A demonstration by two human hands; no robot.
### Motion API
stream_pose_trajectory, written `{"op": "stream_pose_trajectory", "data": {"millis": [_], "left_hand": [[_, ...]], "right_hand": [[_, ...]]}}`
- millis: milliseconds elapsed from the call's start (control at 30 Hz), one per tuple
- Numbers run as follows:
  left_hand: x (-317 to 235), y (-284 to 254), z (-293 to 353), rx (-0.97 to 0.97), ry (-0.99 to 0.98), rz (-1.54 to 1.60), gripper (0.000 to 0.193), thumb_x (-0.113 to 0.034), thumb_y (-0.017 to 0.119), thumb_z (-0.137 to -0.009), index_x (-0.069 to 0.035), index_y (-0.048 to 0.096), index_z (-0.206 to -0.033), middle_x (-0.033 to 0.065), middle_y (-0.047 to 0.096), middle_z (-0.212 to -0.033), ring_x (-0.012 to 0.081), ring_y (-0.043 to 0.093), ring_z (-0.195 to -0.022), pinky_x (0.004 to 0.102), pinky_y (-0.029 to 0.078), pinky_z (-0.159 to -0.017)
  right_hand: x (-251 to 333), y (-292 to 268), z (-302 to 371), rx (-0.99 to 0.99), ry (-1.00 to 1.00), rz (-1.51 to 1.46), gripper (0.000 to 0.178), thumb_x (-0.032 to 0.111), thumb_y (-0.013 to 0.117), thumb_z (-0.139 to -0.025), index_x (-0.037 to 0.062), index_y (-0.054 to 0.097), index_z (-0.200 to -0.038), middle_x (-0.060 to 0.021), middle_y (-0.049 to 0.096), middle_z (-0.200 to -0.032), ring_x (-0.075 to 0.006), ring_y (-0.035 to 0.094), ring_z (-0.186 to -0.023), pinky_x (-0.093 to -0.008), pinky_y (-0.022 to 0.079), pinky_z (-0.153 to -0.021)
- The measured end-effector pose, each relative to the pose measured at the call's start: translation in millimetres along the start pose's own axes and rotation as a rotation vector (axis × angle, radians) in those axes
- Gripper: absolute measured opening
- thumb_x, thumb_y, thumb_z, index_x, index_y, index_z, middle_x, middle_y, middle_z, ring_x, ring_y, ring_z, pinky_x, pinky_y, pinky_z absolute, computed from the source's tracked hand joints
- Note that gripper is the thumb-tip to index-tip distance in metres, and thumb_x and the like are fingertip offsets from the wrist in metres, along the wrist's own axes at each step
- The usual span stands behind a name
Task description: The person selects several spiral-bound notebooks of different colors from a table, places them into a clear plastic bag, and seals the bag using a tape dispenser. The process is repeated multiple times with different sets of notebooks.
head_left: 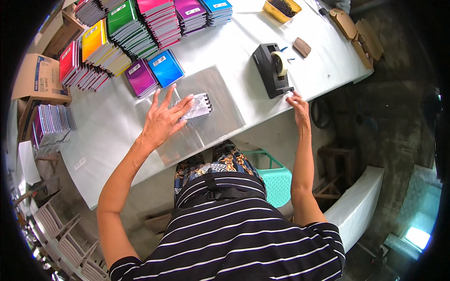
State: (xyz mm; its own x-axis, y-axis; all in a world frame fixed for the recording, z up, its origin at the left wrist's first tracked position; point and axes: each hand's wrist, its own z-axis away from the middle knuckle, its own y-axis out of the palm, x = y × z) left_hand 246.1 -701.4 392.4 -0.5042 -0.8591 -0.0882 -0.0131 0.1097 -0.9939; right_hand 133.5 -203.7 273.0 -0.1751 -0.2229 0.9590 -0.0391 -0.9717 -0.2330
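Observation:
My left hand [161, 121] lies with its fingers spread over a small white packet with black marks along one edge [203, 106], apparently in clear wrapping. The packet rests on a clear plastic sheet [222, 89] on the table, and my fingers cover part of it. To the right, at the near end of a black tape dispenser [266, 70], my right hand [300, 107] pinches the loose end of the tape by the cutter. A pale tape roll [280, 64] sits in the dispenser. Just beyond my left fingertips lie a blue notebook [166, 68] and a purple notebook [140, 78].
Tall stacks of coloured spiral notebooks [129, 30] stand at the back left. Cardboard boxes [44, 77] flank the left edge. Behind the dispenser are a brown block [301, 47] and a yellow tub [281, 10]. A green stool [274, 182] stands below the table edge.

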Motion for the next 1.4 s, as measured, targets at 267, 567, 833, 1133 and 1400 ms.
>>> {"op": "stream_pose_trajectory", "data": {"millis": [267,567,833,1133,1400], "left_hand": [[3,7,5,-0.011,-0.006,0.019,0.066,-0.029,0.073,-0.080,-0.024,0.048,-0.141,-0.0125,0.040,-0.149,0.0278,0.020,-0.146,0.0581,0.020,-0.115],[4,11,11,-0.038,-0.023,0.018,0.061,-0.031,0.068,-0.084,-0.024,0.047,-0.141,-0.0117,0.039,-0.150,0.0289,0.023,-0.145,0.0596,0.019,-0.115],[6,10,12,0.004,-0.025,0.049,0.064,-0.035,0.067,-0.086,-0.022,0.043,-0.145,-0.0070,0.039,-0.151,0.0327,0.027,-0.143,0.0601,0.020,-0.114],[36,44,-35,0.162,-0.162,0.983,0.063,-0.042,0.063,-0.090,-0.021,0.041,-0.145,0.0120,0.042,-0.148,0.0409,0.036,-0.137,0.0422,0.032,-0.112],[-7,48,18,0.188,-0.110,1.180,0.047,-0.038,0.054,-0.097,-0.022,0.048,-0.141,0.0031,0.042,-0.149,0.0341,0.029,-0.142,0.0447,0.025,-0.116]], "right_hand": [[94,80,45,-0.074,0.146,0.214,0.031,0.034,0.077,-0.079,0.0030,0.074,-0.084,0.0017,0.053,-0.068,-0.0115,0.048,-0.065,-0.0290,0.040,-0.061],[164,280,151,0.274,0.435,-0.255,0.023,0.020,0.076,-0.084,-0.0014,0.068,-0.082,0.0084,0.040,-0.057,-0.0025,0.029,-0.048,-0.0214,0.020,-0.045],[123,296,176,0.095,0.344,-0.360,0.028,0.024,0.075,-0.086,-0.0014,0.067,-0.081,0.0079,0.041,-0.059,-0.0023,0.029,-0.048,-0.0215,0.019,-0.044],[73,290,153,0.226,0.076,0.394,0.034,0.030,0.065,-0.092,-0.0028,0.069,-0.084,0.0001,0.050,-0.054,-0.0075,0.044,-0.046,-0.0248,0.032,-0.044],[63,237,107,0.700,0.853,-0.709,0.048,0.041,0.049,-0.100,-0.0013,0.053,-0.124,-0.0132,0.065,-0.111,-0.0167,0.063,-0.097,-0.0321,0.053,-0.078]]}}
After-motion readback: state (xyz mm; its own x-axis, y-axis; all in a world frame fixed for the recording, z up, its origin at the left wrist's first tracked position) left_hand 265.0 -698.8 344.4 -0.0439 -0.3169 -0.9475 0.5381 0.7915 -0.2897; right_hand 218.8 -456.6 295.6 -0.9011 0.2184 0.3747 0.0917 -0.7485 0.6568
